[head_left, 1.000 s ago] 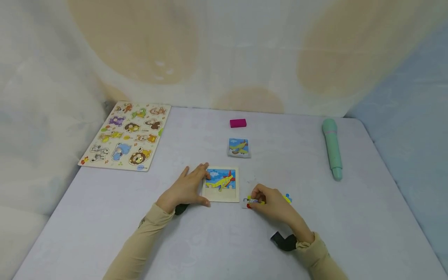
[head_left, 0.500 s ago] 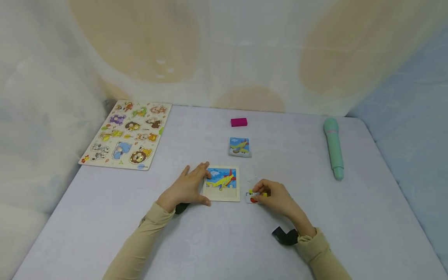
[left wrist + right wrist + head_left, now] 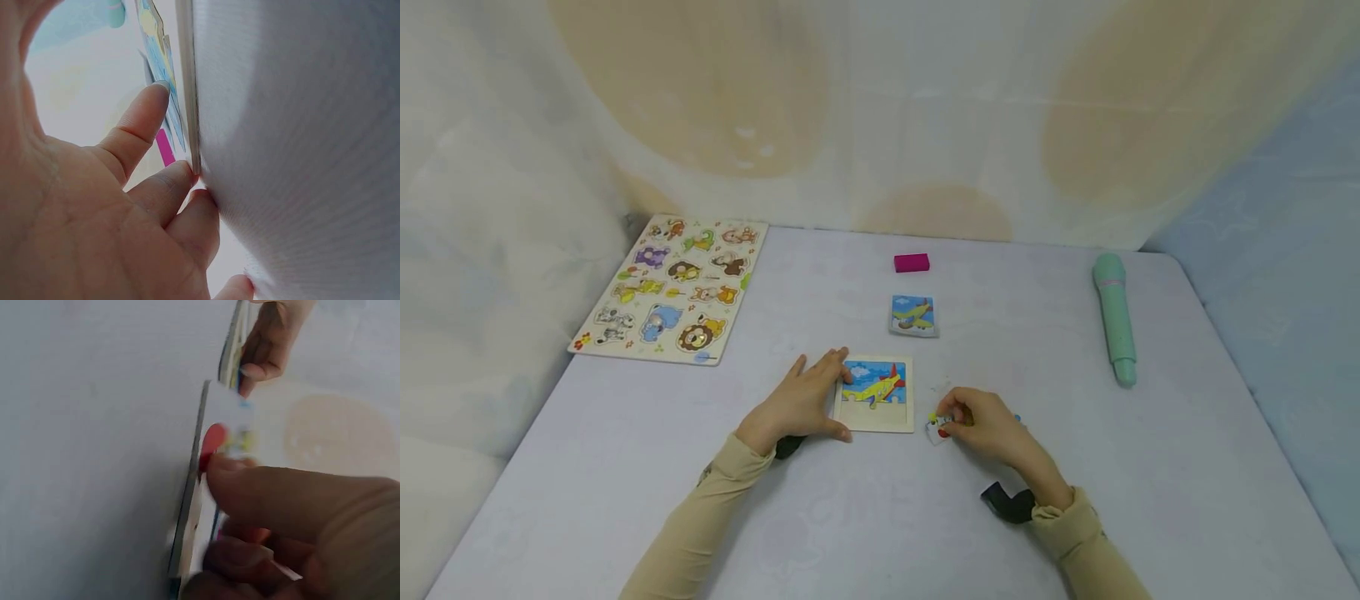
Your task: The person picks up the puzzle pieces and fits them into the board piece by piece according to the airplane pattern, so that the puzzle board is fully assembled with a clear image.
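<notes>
A small wooden jigsaw board [image 3: 874, 419] lies flat in the head view, its upper part filled with a yellow airplane on blue sky. Its lower strip shows bare wood. My left hand [image 3: 801, 400] rests at the board's left side with fingers spread, and in the left wrist view one fingertip touches the picture. To the right of the board, my right hand [image 3: 992, 427] pinches a white puzzle piece [image 3: 217, 409] with a red spot between thumb and fingers. Another piece seems to lie under or beside it, mostly hidden. A bit of blue piece [image 3: 1017, 417] peeks out behind the right hand.
Beyond the board lies a small airplane picture card [image 3: 913, 316], with a magenta block [image 3: 912, 263] farther back. An animal puzzle board [image 3: 667, 290] occupies the far left. A mint-green microphone-shaped object [image 3: 1116, 321] lies at the right.
My right hand first drew slightly away from the board, then came back a little with the piece, which is now turned at an angle. The left hand has stayed in place.
</notes>
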`<state>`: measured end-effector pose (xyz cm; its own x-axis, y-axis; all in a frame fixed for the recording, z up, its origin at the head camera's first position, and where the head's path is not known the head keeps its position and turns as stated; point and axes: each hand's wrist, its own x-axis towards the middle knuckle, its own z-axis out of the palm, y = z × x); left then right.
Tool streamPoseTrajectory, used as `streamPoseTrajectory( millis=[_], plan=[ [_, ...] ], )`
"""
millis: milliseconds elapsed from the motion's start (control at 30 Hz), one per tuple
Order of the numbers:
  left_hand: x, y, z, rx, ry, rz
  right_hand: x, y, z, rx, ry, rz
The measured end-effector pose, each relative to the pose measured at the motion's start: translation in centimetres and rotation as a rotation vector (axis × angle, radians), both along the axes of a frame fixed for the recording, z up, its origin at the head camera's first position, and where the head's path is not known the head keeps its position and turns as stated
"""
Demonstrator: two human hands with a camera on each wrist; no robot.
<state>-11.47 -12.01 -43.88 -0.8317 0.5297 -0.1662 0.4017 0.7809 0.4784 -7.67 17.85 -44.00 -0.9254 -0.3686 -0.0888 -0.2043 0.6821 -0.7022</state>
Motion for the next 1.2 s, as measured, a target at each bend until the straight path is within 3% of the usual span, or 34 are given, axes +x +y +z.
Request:
streamPoseTrajectory(
  millis=[267,367,533,767,967,1200],
  plan=[
    [0.1,0.0,0.0,-0.002,0.000,0.012,0.0,0.2,-0.2,0.021,-0.055,0.087],
    [0.1,0.0,-0.2,-0.006,-0.003,0.015,-0.1,0.3,-0.2,0.016,-0.049,0.095],
    [0.0,0.1,-0.3,-0.007,-0.009,0.008,-0.7,0.4,0.6,-0.037,-0.109,0.094],
    [0.0,0.1,-0.5,-0.003,0.000,0.013,-3.1,-4.2,1.6,-0.151,-0.230,0.085],
    [0.1,0.2,-0.5,0.027,-0.013,-0.007,-3.7,-8.9,0.6,-0.080,-0.161,0.050],
    [0.0,-0.1,-0.5,0.013,0.006,-0.001,-3.4,-10.7,0.1,-0.027,-0.075,0.054]
  ],
)
